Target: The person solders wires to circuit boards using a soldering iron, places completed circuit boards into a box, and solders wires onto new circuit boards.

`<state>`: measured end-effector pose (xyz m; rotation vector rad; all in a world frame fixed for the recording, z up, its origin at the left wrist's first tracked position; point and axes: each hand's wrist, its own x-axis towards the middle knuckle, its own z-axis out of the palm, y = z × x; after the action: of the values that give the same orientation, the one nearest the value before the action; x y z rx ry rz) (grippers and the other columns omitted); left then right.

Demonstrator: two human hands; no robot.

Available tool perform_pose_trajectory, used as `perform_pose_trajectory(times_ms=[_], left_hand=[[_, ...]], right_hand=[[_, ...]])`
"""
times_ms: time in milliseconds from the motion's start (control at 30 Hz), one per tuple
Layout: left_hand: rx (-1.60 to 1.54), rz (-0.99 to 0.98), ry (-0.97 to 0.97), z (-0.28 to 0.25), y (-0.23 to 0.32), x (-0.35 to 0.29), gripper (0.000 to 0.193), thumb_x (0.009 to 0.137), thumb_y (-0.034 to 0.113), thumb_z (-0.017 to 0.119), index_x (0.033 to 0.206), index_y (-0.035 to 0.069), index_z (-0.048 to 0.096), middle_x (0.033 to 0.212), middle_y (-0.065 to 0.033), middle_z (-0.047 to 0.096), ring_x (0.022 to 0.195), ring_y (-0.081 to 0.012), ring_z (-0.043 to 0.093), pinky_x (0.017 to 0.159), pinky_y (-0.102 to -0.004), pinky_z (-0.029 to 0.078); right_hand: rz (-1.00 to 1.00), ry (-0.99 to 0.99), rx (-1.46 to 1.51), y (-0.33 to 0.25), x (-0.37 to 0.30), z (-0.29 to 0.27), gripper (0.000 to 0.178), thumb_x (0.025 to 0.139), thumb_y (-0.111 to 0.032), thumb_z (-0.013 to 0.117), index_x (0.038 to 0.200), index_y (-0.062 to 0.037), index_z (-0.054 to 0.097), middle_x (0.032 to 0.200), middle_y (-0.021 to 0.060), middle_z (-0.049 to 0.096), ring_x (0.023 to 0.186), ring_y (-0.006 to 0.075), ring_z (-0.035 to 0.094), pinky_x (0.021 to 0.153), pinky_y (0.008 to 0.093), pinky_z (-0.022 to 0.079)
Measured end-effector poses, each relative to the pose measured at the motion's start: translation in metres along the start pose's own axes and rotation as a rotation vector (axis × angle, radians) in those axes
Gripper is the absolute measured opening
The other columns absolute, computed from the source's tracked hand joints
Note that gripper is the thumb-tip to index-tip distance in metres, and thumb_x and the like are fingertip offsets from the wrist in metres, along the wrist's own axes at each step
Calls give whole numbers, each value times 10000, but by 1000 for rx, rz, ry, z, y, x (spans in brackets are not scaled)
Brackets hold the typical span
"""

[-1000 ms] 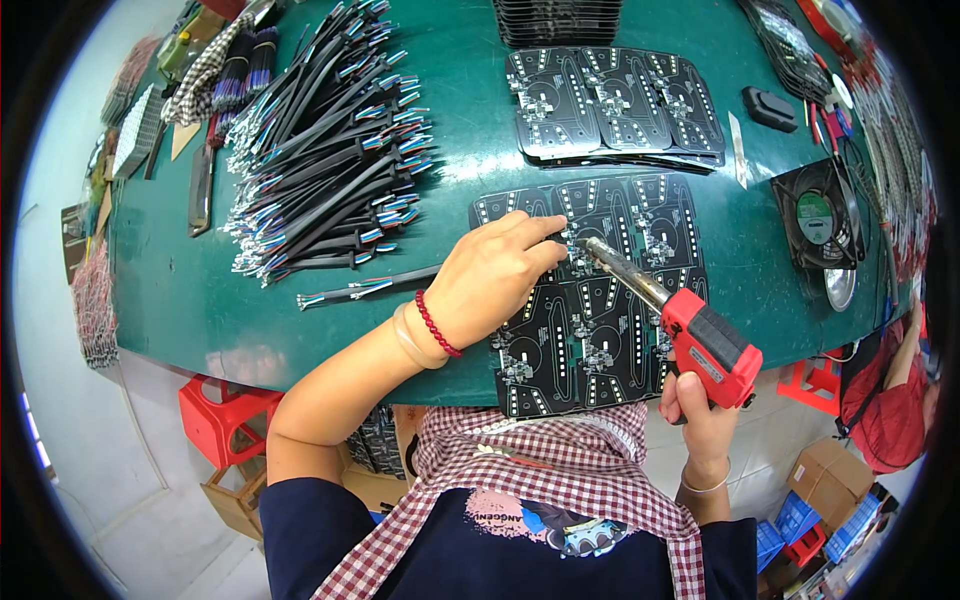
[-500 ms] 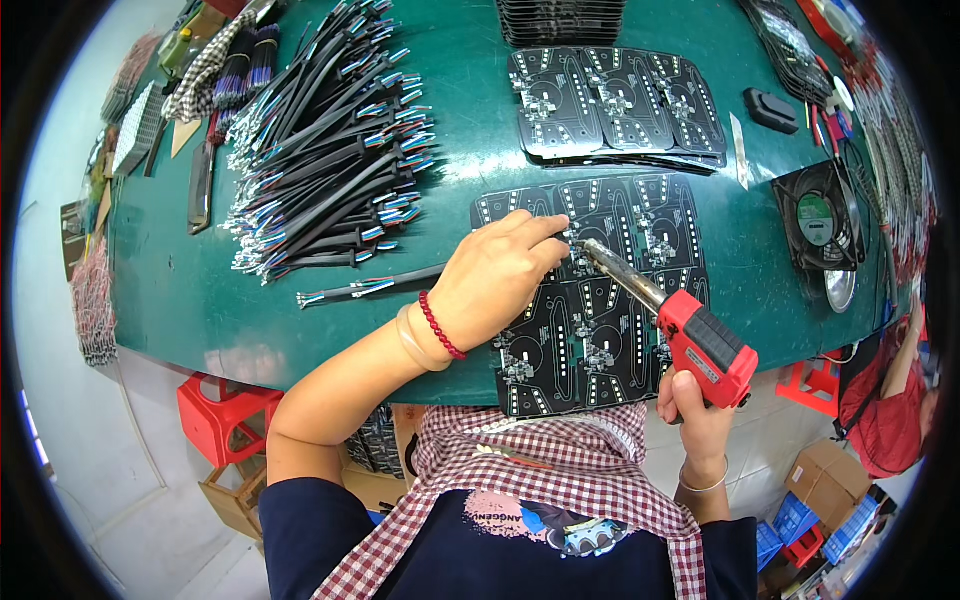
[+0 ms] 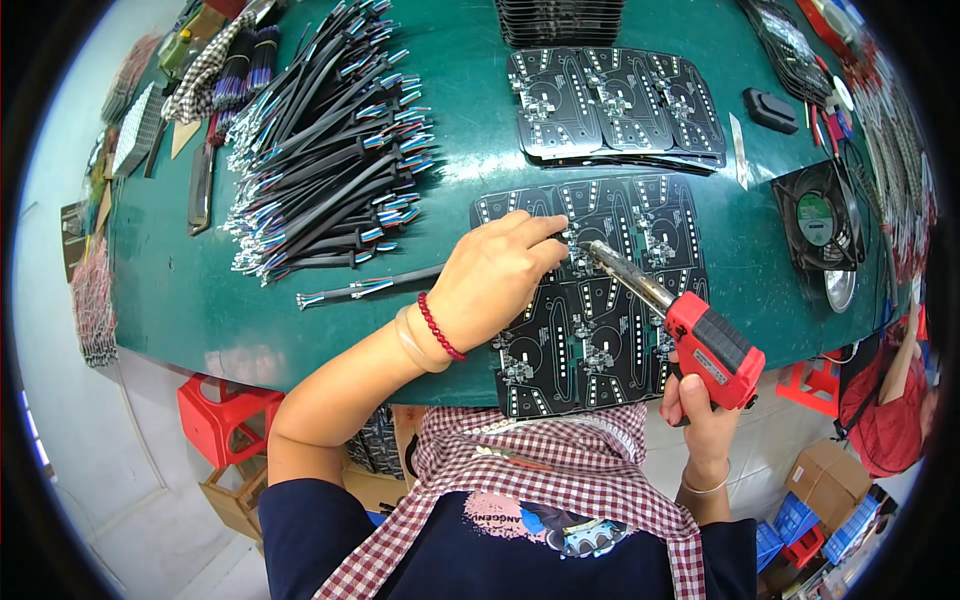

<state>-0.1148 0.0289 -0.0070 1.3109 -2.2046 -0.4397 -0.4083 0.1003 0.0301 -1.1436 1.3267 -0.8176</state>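
Note:
My right hand [image 3: 697, 408] grips a red and black soldering gun [image 3: 712, 350] by its handle. The gun's metal tip is just to the right of my left fingertips, over a black circuit board panel [image 3: 535, 350] with rows of small white parts. My left hand [image 3: 505, 265] is bent over the panel's upper left part, fingers closed on a black-sleeved cable [image 3: 390, 280]. The cable's loose end, with thin coloured wires, sticks out to the left on the table; its other end is hidden under my fingers.
A big pile of black-sleeved cables [image 3: 330, 150] covers the left of the green table [image 3: 270, 335]. Behind the panel lie stacked circuit boards [image 3: 620, 105]. To the right are a small fan [image 3: 820, 215], a black oblong piece [image 3: 770, 110] and a thin metal strip [image 3: 739, 150].
The soldering gun has shifted slightly right, its tip drawing away from my left fingertips. My left hand and the cable have stayed nearly still.

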Motion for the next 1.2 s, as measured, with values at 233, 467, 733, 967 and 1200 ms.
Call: perform_pose_trajectory(times_ms=[233,467,733,967,1200], left_hand=[[-11,11,3,-1,-2,0,207,764,8,709,968,41,719,1214,-99,683,897,-283,642,782,-383,551],[41,9,-15,-1,2,0,260,739,-33,661,982,45,706,1228,-108,675,876,-279,631,788,-385,546],[49,17,-8,-1,3,1,256,739,-30,649,981,38,697,1222,-108,673,877,-274,618,799,-382,540],[68,13,-11,-1,3,0,244,739,-27,658,969,42,703,1225,-101,678,852,-270,614,778,-381,542],[49,3,-1,1,2,-1,231,734,-18,681,954,48,711,1236,-101,687,818,-262,611,752,-370,544]], right_hand=[[12,-13,-7,1,0,1,270,978,-212,609,1044,48,579,621,69,568,473,96,487,451,243,413],[82,62,43,-2,-2,8,309,972,-242,615,783,-1,575,609,61,563,473,96,492,449,246,410],[19,-11,18,0,1,-2,333,982,-220,598,1150,67,572,624,78,575,466,102,484,438,247,404],[38,-31,13,-3,2,-6,352,982,-217,603,1180,71,559,619,82,566,465,109,486,442,245,405],[31,-43,0,-1,2,-5,298,978,-208,594,1104,60,564,613,81,560,465,111,488,445,251,408]])
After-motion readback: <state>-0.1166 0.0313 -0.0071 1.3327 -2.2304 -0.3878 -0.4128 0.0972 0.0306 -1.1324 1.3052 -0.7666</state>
